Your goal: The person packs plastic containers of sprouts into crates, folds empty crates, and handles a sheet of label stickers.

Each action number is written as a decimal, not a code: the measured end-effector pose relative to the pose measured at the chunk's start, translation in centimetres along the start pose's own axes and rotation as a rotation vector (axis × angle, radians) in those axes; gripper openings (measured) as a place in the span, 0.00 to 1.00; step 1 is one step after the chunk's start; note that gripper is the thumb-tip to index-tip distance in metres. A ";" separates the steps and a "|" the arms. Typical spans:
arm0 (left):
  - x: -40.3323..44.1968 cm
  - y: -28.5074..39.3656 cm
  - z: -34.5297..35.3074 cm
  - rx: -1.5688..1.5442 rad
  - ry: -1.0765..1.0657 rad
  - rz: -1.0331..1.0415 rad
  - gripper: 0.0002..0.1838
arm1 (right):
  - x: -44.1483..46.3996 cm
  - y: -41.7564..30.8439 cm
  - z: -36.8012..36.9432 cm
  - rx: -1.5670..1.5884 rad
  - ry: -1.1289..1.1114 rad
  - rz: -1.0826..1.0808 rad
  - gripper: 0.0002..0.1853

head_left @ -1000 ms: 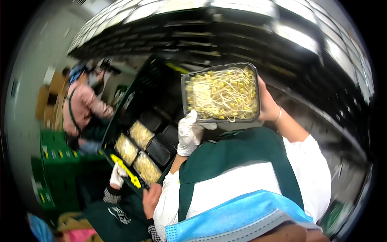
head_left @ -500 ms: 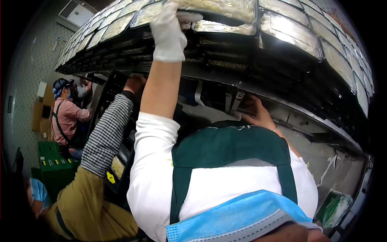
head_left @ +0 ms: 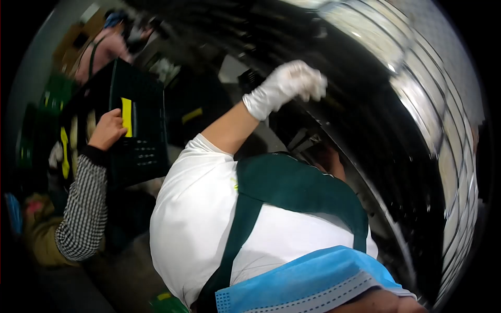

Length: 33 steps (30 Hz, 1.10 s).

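Glossy rectangular trays (head_left: 417, 107) stand near the white-gloved left hand (head_left: 291, 85).

Shows the white-gloved left hand (head_left: 295, 83), blurred and loosely curled, raised near stacked black trays (head_left: 412, 101); includes the right hand (head_left: 332, 163), bare and dim, just beyond the green apron (head_left: 302, 182); at left, presents a co-worker's bare hand (head_left: 107, 130) at the yellow handle (head_left: 127, 116) of a dark crate (head_left: 148, 117) and, farther back, a person in pink (head_left: 104, 51)

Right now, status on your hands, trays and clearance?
Left hand, gloved, blurred, near stacked trays; grip unclear. Right hand low, shadowed. Co-worker's hand on crate, off left, clear of both.
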<state>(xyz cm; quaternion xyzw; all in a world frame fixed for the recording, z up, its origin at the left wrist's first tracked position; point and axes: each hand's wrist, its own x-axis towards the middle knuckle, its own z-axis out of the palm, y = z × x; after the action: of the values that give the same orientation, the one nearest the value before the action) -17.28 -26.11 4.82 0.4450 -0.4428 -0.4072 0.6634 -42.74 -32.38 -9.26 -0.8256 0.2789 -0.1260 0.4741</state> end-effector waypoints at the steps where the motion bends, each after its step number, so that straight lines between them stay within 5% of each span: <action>1: -2.6 -1.4 -0.7 0.023 0.019 -0.184 0.15 | 1.0 3.3 1.1 0.094 -0.060 0.089 0.32; 2: -5.0 -3.6 -1.9 0.031 0.035 -0.375 0.14 | 1.6 4.0 1.5 0.129 -0.125 0.134 0.32; 4: -11.0 -11.3 -5.4 0.531 0.097 -0.320 0.18 | 2.5 2.6 1.3 0.371 -0.198 0.320 0.30; 6: -15.4 -18.3 -9.4 0.973 0.074 -0.541 0.22 | 5.0 2.4 2.0 0.535 -0.209 0.545 0.28; 8: -19.8 -18.1 -10.4 0.932 0.184 -0.943 0.24 | 5.9 3.7 3.9 0.044 -0.324 0.323 0.27; 11: -24.7 -19.0 -11.5 0.915 0.339 -1.129 0.25 | 7.5 1.8 6.3 0.134 -0.395 0.364 0.27; 17: -33.0 -21.2 -14.1 0.644 0.591 -1.259 0.25 | 11.6 -1.0 12.5 -0.022 -0.700 0.045 0.28; 24: -44.0 -20.9 -18.9 0.499 0.875 -1.588 0.21 | 16.9 -6.4 22.0 -0.090 -0.887 0.065 0.27; 26: -46.1 -19.8 -20.6 0.531 0.829 -1.592 0.23 | 18.9 -5.6 25.9 -0.118 -0.925 0.091 0.28; 33: -49.4 -17.2 -27.6 0.565 1.065 -1.416 0.21 | 27.6 -6.7 41.9 -0.469 -0.964 -0.470 0.32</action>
<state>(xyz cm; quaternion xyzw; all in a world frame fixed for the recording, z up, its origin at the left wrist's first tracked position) -7.23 21.74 -28.53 0.8847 0.2122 -0.3364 0.2431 1.78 -15.87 -26.85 -0.9123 -0.1386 0.2271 0.3112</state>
